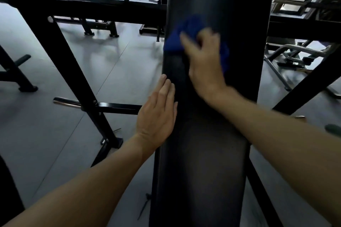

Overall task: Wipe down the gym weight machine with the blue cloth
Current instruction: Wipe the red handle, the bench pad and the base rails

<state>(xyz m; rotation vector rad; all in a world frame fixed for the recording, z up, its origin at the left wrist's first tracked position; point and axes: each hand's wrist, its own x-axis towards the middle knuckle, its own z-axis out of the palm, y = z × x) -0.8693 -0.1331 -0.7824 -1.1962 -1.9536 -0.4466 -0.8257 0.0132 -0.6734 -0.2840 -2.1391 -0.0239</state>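
Wiping is under way in the head view: the right hand (203, 62) is pressing the blue cloth (186, 33) against the upper part of the weight machine's long black pad (212, 134), fingers blurred but seemingly spread over the bunched fabric. The left hand (156, 114) is lying flat, fingers straight, against the pad's left edge, holding nothing. Next, I judge, the cloth needs drawing down over the unwiped lower stretch.

The right hand (203, 61), motion-blurred, presses a blue cloth (186, 33) against the black padded bench (212, 134). The left hand (156, 112) rests flat, fingers straight, on the pad's left edge, above the grey floor (55, 134).
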